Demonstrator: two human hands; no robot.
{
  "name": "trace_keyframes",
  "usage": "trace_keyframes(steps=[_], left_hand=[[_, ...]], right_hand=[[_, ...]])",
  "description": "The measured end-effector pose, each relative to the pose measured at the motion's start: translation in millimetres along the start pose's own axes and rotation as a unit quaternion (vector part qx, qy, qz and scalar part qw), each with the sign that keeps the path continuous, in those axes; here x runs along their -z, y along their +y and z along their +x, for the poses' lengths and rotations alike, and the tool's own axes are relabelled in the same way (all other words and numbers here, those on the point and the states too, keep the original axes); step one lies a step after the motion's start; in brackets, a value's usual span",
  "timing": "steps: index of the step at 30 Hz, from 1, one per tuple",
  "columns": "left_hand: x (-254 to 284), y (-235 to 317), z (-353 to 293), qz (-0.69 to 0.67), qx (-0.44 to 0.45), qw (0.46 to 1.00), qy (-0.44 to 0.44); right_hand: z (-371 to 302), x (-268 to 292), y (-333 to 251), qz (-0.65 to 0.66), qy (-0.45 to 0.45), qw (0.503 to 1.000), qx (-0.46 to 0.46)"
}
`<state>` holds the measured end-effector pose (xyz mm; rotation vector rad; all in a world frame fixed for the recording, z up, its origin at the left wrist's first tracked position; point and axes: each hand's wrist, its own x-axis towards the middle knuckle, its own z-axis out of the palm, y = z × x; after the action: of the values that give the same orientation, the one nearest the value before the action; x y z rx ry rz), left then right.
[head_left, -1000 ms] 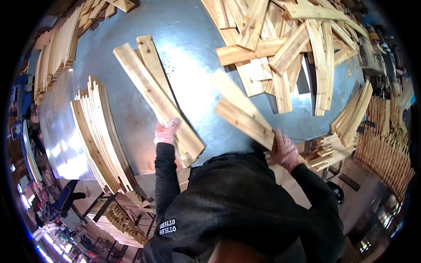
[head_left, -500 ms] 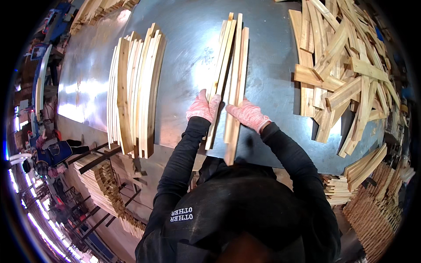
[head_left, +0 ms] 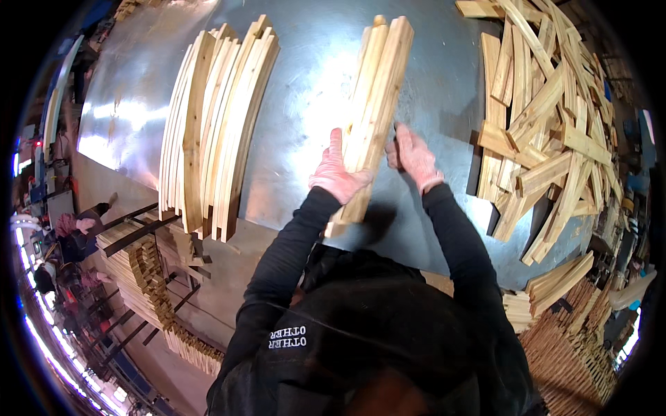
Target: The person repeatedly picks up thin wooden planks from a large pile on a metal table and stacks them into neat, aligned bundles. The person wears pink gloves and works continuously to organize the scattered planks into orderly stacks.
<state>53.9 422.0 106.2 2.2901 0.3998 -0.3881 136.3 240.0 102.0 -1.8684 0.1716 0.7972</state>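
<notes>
Two short lines of white lettering (head_left: 288,337) sit on the left chest of the person's black top (head_left: 374,312); two hands are over one metal surface (head_left: 444,83); the left hand (head_left: 340,173) is closed around one bundle of boards (head_left: 378,104), one finger standing up along its left side; at least three boards show in that bundle, which lies lengthwise with its near end by the middle of the surface's near edge; the right hand (head_left: 416,158) is partly open, fingers loosely bent, just beside the bundle's right side and apart from it, with nothing seen in its hold; toward the left edge stands one row of boards (head_left: 236,125), about ten, packed too tightly for a sure count; toward the right edge lies one crisscrossed heap (head_left: 541,105), well over a dozen boards, overlapping too much to count exactly.
</notes>
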Motion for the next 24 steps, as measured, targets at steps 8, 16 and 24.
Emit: trace_keyframes(steps=[8,16,24], left_hand=[[-7.6,-44.3,-19.2,-0.891,0.093,0.420,-0.147],[49.7,-105.9,-38.2,-0.215,0.105,0.966,0.100],[88.1,-121.9,-69.8,0.312,-0.074,0.924,0.209]], right_hand=[[-24.8,-67.5,-15.0,0.360,-0.144,0.908,0.158],[-5.4,-137.7,-26.5,0.242,-0.161,0.952,0.100],[22.9,-146.1,-67.5,-0.382,-0.286,0.865,0.159]])
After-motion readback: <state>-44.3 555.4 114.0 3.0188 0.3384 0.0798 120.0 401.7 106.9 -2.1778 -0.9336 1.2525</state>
